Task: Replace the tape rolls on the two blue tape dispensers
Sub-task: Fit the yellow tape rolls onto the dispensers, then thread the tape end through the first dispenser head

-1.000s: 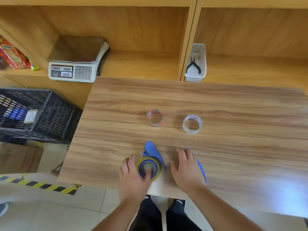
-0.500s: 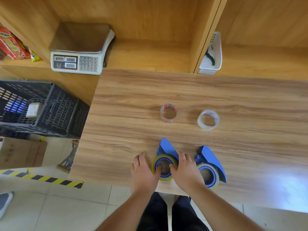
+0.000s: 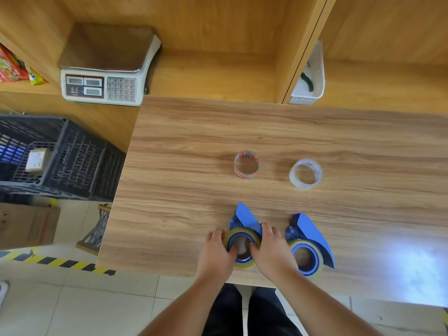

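**Both hands on the left tape dispenser at the near table edge**

The wooden table [image 3: 184, 166] carries two blue tape dispensers side by side near its front edge. The left dispenser [image 3: 245, 218] lies on its side with its blue blade guard pointing away from the person. A yellowish tape roll [image 3: 242, 232] sits on its blue hub. The right dispenser [image 3: 312, 235] lies just beside it, in the same orientation, with its own yellowish roll [image 3: 317, 269] mounted; no hand touches it.

The left hand [image 3: 215, 257] rests against the left side of the left dispenser's roll, with the thumb reaching into the hub opening and the fingers curled around the outer rim. The right hand [image 3: 272, 253] is placed against the right side of the same roll, thumb at the hub opening and fingers over the rim and the dispenser body. Both hands thus grasp this roll between them.

Two spare rolls of clear tape stand farther back on the table, well apart from the dispensers. The roll with a red-printed core [image 3: 246, 164] is to the left; the roll with a pale core [image 3: 306, 174] is to the right.

Beyond the table, a digital scale [image 3: 106, 69] sits on a shelf. A white basket [image 3: 309, 78] holds a dark-handled tool. A black plastic crate [image 3: 53, 156] stands to the left of the table.
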The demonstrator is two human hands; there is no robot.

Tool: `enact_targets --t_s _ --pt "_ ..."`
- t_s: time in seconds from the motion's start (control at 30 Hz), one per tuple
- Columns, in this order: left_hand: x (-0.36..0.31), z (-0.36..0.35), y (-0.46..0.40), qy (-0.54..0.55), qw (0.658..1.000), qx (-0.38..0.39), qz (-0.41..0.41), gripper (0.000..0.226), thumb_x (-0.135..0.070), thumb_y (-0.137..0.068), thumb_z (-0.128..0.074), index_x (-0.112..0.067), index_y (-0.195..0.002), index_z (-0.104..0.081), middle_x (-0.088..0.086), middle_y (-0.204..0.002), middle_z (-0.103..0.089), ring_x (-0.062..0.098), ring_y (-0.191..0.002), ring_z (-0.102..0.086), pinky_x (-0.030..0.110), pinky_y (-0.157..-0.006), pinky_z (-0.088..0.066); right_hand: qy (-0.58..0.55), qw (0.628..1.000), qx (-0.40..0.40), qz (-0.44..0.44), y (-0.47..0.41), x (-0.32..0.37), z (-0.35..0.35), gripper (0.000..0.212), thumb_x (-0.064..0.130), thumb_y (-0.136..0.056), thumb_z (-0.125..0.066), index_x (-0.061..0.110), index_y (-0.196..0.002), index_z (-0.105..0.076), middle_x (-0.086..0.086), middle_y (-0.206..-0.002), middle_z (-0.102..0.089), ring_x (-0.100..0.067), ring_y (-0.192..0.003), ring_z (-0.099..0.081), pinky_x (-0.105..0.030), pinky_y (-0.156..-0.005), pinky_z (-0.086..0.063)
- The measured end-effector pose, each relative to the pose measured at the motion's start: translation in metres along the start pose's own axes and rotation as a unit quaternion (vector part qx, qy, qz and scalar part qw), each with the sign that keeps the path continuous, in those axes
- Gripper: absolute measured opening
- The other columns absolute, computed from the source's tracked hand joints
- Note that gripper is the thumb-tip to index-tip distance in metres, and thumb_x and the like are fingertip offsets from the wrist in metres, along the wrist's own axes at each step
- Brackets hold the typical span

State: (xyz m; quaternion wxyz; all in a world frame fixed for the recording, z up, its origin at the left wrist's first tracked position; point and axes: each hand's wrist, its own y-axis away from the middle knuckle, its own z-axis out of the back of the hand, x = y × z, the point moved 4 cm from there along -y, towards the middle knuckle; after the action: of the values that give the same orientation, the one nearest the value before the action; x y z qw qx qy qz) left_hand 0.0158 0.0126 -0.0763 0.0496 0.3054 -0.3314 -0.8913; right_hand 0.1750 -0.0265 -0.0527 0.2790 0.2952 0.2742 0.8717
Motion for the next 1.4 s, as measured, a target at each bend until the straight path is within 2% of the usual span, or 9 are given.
enact_targets --t_s 0.33,0.5,0.6,0.7,0.83,1.0,1.13,1.23,1.4 --pt "-0.005 0.005 0.004 0.002 1.000 0.009 -0.002 0.026 -0.027 -0.088 -0.067 -0.026 -0.113 -0.062 -0.006 -0.105 -0.060 0.007 -0.079 -0.060 0.022 -0.062 -0.043 -0.017 1.000 0.008 -0.013 0.001 0.005 -0.007 0.043 0.031 -0.094 -0.061 0.017 -0.130 -0.043 -0.005 -0.124 -0.052 -0.024 -0.089 -0.063 -0.031 -0.062 -0.050" --pt "-0.008 0.012 0.016 0.017 1.000 0.008 -0.004 0.025 -0.025 -0.086 -0.066 -0.032 -0.110 -0.060 -0.007 -0.091 -0.068 0.009 -0.074 -0.063 0.021 -0.057 -0.042 -0.070 0.997 0.014 -0.029 0.008 0.006 0.000 0.032 0.026 -0.085 -0.065 0.022 -0.106 -0.042 -0.001 -0.106 -0.052 -0.017 -0.077 -0.059 -0.029 -0.055 -0.047" --pt "-0.015 0.020 0.026 0.023 0.999 -0.004 -0.021 0.030 -0.025 -0.086 -0.067 -0.033 -0.113 -0.059 -0.009 -0.092 -0.069 0.009 -0.080 -0.066 0.025 -0.064 -0.050 -0.121 0.992 0.016 -0.040 0.014 0.007 0.011 0.030 0.025 -0.080 -0.066 0.020 -0.097 -0.042 -0.003 -0.097 -0.057 -0.016 -0.072 -0.059 -0.028 -0.051 -0.042" --pt "-0.027 0.033 0.039 0.031 0.998 -0.021 -0.051 0.033 -0.026 -0.086 -0.070 -0.036 -0.115 -0.059 -0.013 -0.095 -0.069 0.005 -0.084 -0.066 0.019 -0.069 -0.050 -0.163 0.985 0.029 -0.046 0.021 0.007 0.026 0.035 0.027 -0.075 -0.069 0.023 -0.095 -0.041 -0.002 -0.087 -0.064 -0.018 -0.066 -0.063 -0.032 -0.052 -0.047" --pt "-0.053 0.052 0.055 0.054 0.993 -0.049 -0.095 0.033 -0.027 -0.085 -0.073 -0.044 -0.109 -0.058 -0.019 -0.092 -0.068 -0.003 -0.081 -0.064 0.010 -0.064 -0.045 -0.219 0.975 0.036 -0.011 0.036 0.013 0.052 0.051 0.024 -0.076 -0.071 0.039 -0.113 -0.040 0.006 -0.089 -0.070 -0.017 -0.062 -0.069 -0.030 -0.048 -0.053" --pt "-0.089 0.068 0.081 0.099 0.981 -0.075 -0.150 0.031 -0.030 -0.084 -0.075 -0.043 -0.109 -0.060 -0.016 -0.093 -0.071 -0.003 -0.083 -0.065 0.014 -0.070 -0.050 -0.332 0.943 -0.012 0.034 0.055 0.013 0.088 0.047 0.013 -0.074 -0.069 0.040 -0.111 -0.057 0.003 -0.093 -0.074 -0.022 -0.086 -0.071 -0.048 -0.081 -0.058" --pt "-0.117 0.078 0.102 0.145 0.968 -0.081 -0.190 0.027 -0.039 -0.088 -0.074 -0.045 -0.112 -0.063 -0.014 -0.099 -0.073 -0.005 -0.089 -0.068 0.013 -0.075 -0.055 -0.391 0.916 -0.037 0.082 0.076 0.013 0.129 0.048 -0.004 -0.079 -0.064 0.033 -0.110 -0.061 -0.004 -0.096 -0.072 -0.019 -0.080 -0.065 -0.033 -0.072 -0.049" --pt "-0.137 0.087 0.121 0.176 0.956 -0.076 -0.222 0.025 -0.038 -0.090 -0.074 -0.043 -0.113 -0.064 -0.013 -0.101 -0.073 -0.003 -0.088 -0.070 0.013 -0.074 -0.054 -0.423 0.898 -0.050 0.111 0.091 0.010 0.157 0.047 -0.009 -0.080 -0.061 0.024 -0.112 -0.063 -0.004 -0.084 -0.068 -0.014 -0.066 -0.058 -0.028 -0.061 -0.046" --pt "-0.164 0.094 0.150 0.234 0.932 -0.090 -0.262 0.025 -0.030 -0.092 -0.074 -0.040 -0.113 -0.065 -0.009 -0.102 -0.073 0.002 -0.094 -0.070 0.021 -0.080 -0.057 -0.488 0.858 -0.072 0.145 0.111 0.005 0.185 0.033 -0.003 -0.079 -0.066 0.023 -0.101 -0.066 -0.021 -0.086 -0.068 -0.023 -0.073 -0.061 -0.041 -0.070 -0.048"
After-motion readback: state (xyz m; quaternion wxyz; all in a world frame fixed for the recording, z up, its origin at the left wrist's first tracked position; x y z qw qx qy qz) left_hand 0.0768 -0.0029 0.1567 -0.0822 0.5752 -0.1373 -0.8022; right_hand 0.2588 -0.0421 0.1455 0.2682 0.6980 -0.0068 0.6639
